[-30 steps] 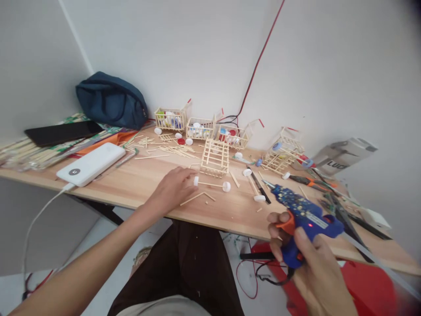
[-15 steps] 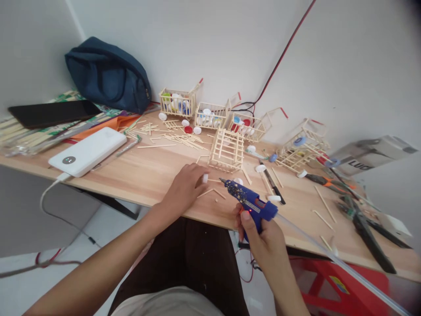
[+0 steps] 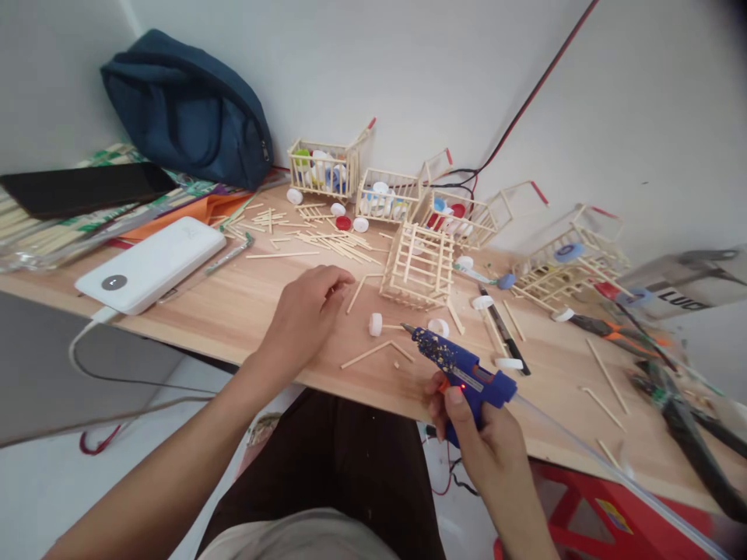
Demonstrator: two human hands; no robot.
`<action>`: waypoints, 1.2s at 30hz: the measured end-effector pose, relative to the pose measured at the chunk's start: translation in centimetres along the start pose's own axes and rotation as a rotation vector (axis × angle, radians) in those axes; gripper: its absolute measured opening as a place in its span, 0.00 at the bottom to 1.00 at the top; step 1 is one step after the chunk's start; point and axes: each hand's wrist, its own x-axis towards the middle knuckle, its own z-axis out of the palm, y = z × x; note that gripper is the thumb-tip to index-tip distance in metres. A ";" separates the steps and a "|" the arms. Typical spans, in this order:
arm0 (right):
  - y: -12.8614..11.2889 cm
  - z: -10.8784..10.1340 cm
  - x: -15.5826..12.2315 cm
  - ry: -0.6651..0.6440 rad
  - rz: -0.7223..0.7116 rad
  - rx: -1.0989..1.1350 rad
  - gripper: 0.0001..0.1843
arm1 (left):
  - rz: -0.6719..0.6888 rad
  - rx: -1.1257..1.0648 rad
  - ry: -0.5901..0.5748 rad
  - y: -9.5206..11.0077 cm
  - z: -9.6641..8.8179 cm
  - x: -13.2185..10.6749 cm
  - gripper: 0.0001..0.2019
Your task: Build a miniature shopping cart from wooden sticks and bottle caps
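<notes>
My right hand (image 3: pixel 490 432) is wrapped around the handle of a blue hot glue gun (image 3: pixel 450 359), a clear glue stick trailing from its back. The gun's nozzle points left, by a wooden stick axle with a white cap wheel (image 3: pixel 376 324) on its left end and another white cap (image 3: pixel 438 328) at its right. My left hand (image 3: pixel 308 311) hovers over the table left of that axle, fingers loosely curled and apart, nothing visible in them. Behind the axle stands a small basket of wooden sticks (image 3: pixel 419 268). Bent stick pieces (image 3: pixel 373 354) lie in front.
Several stick-built carts holding bottle caps, one a cart (image 3: pixel 324 169), line the wall. A white power bank (image 3: pixel 150 264), a phone (image 3: pixel 87 189) and a blue bag (image 3: pixel 190 109) sit left. Loose sticks (image 3: pixel 335 245), a black pen (image 3: pixel 505 330) and pliers (image 3: pixel 694 443) lie about.
My left hand has let go of the white cap wheel and drawn back left. The axle stays on the table. My right hand still holds the glue gun; the view has shifted slightly.
</notes>
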 end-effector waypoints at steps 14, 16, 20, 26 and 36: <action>0.4 -0.1 0.2 -0.042 0.001 0.033 0.19 | 0.015 0.455 -0.248 0.5 0.6 3.3 0.07; 0.3 -0.2 0.2 -0.057 0.006 0.025 0.19 | 0.002 0.414 -0.234 0.2 0.4 3.3 0.08; 0.2 -0.2 0.2 -0.053 -0.021 0.018 0.18 | -0.023 0.210 -0.150 -1.2 -0.4 3.1 0.09; 0.2 -0.1 0.5 -0.042 -0.038 0.008 0.18 | -0.116 0.028 -0.114 -3.3 -2.2 2.6 0.09; 0.5 0.4 0.4 -0.016 -0.054 -0.021 0.17 | -0.203 -0.498 -0.011 -1.7 -2.9 2.7 0.06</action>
